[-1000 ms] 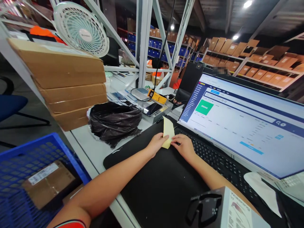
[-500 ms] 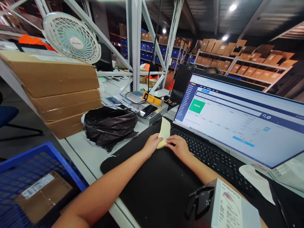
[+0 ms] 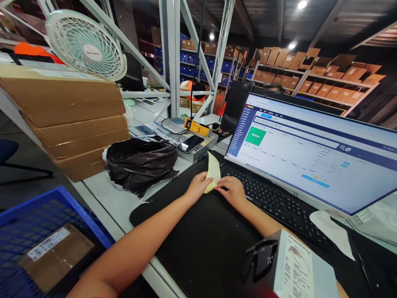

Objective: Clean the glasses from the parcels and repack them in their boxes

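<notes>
A pale yellow strip of paper or label (image 3: 214, 167) stands tilted up between my hands, above the black desk mat (image 3: 198, 231). My left hand (image 3: 198, 187) grips its lower left side, thumb across the front. At its lower right edge, my right hand (image 3: 231, 190) pinches with thumb and fingertips. Near my right forearm stands a white and grey box (image 3: 294, 265) printed with a picture of glasses. The black keyboard (image 3: 276, 205) lies just beyond my right hand.
A monitor (image 3: 310, 157) stands behind the keyboard. Left of the mat are a crumpled black plastic bag (image 3: 141, 163), stacked cartons (image 3: 77, 124) and a fan (image 3: 88, 45). A phone (image 3: 190, 143) rests on a grey tray. A blue crate (image 3: 62, 203) holding a parcel (image 3: 57, 256) is at lower left.
The view has shifted slightly, so most things sit a little further left. Both hands keep their hold on the yellow strip. Larger text now shows in the monitor's upper bar.
</notes>
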`<state>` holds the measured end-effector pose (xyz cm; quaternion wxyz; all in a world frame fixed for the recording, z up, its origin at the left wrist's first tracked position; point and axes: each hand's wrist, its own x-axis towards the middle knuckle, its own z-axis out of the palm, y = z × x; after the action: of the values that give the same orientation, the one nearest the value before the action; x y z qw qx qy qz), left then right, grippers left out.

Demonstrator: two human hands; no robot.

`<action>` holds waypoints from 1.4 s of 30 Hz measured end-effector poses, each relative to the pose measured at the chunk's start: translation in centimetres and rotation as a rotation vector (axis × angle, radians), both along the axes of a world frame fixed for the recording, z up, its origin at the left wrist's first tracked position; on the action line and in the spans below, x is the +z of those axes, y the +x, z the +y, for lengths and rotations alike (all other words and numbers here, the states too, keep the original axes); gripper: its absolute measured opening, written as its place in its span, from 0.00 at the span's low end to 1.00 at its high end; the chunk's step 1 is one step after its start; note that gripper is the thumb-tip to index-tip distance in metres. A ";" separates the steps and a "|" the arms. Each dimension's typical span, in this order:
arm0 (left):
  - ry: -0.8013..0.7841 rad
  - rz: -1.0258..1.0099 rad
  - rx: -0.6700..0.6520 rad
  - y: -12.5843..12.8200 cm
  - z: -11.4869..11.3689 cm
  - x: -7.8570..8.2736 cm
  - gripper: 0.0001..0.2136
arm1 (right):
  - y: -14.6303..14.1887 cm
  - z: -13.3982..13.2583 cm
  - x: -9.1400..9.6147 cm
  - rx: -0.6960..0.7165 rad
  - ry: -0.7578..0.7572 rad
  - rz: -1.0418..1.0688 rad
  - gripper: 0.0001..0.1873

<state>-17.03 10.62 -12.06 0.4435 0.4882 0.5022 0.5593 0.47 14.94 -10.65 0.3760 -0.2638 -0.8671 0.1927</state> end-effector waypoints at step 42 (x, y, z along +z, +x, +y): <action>0.329 0.448 -0.759 9.2 -12.9 0.0 0.54 | 14.6 -24.1 14.4 -0.585 -0.695 0.172 0.09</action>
<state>-7.80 -2.26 -12.05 0.4141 0.8097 0.2763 0.3107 15.07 -9.14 3.78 0.3742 -0.5910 -0.6058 0.3790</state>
